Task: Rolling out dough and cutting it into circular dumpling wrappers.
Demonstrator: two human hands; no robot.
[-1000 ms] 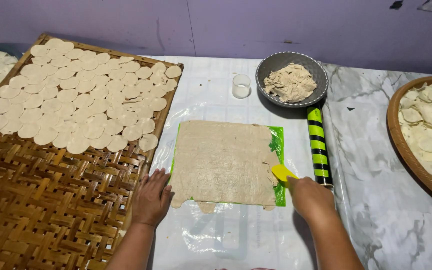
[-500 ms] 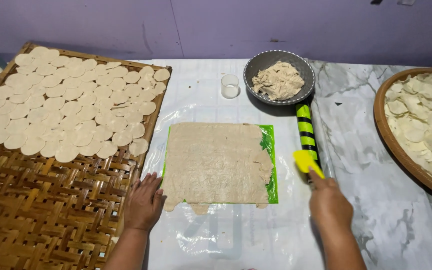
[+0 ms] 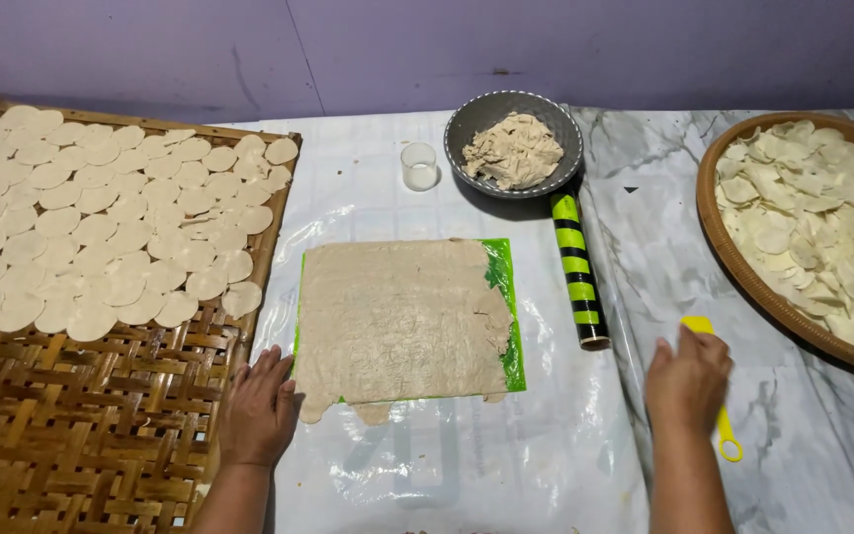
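A flat sheet of beige dough (image 3: 397,321) lies rolled out on a green mat (image 3: 512,326) in the middle of the plastic-covered table. My left hand (image 3: 259,405) rests flat on the table at the sheet's lower left corner, fingers spread, holding nothing. Over to the right of the mat, my right hand (image 3: 686,381) lies on a yellow scraper (image 3: 714,396) that sits on the table surface. Between the mat and this hand lies a black and green striped rolling pin (image 3: 575,262).
A woven bamboo tray (image 3: 61,435) on the left carries several round dough discs (image 3: 101,227). A grey bowl (image 3: 467,124) of dough scraps and a small clear cup (image 3: 419,166) stand behind the mat. A round basket (image 3: 733,257) of discs sits at the right.
My right hand has carried the yellow scraper from the dough sheet's right edge, past the rolling pin, down onto the table at the right. The left hand has stayed put.
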